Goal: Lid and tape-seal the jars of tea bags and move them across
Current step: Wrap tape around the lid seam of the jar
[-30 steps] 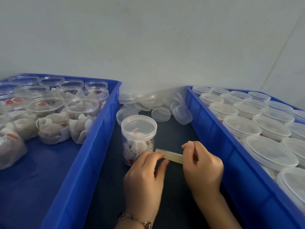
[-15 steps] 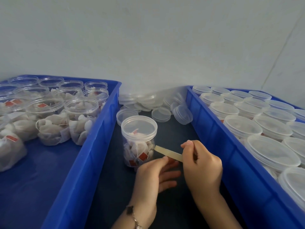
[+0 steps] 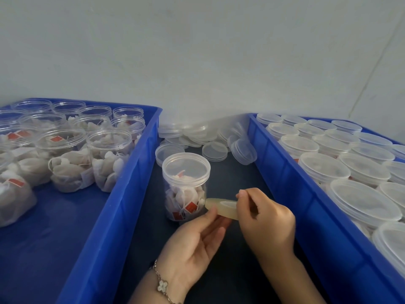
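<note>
A lidded jar stands upright on the counter between two trays. Left tray: open jars of tea bags toward the back, loose bag bundles before them. Right tray: lidded jars in rows. Behind the central jar, spare lids lie in a heap against the wall. Before and right of the jar, the tape lies beside its lower wall, between the left hand, in front, and the right hand.
</note>
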